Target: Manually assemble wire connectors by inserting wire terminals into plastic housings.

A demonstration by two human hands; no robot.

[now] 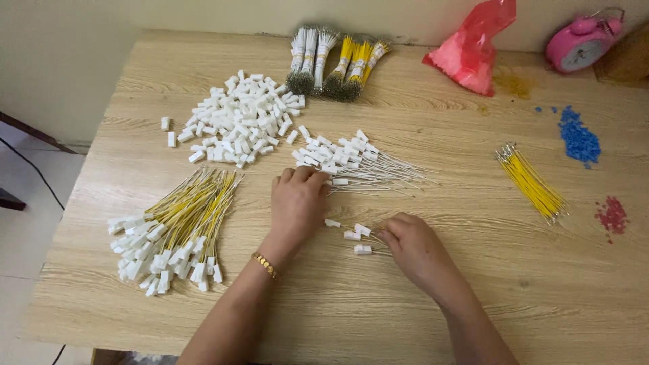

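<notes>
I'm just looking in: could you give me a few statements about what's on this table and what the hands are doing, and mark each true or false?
1. The left hand rests by the white-wire pile. True.
2. The right hand holds the pink clock. False: it fingers small white connectors; the clock stands far off.
3. Blue bits lie near the loose yellow wires. True.
4. The red bag lies at the near edge. False: far edge.

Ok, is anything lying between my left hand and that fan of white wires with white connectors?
Nothing visible does. The left hand lies flat on the table, its fingers already at the near edge of the fan of white wires. The loose connectors sit off by the right hand.
</notes>
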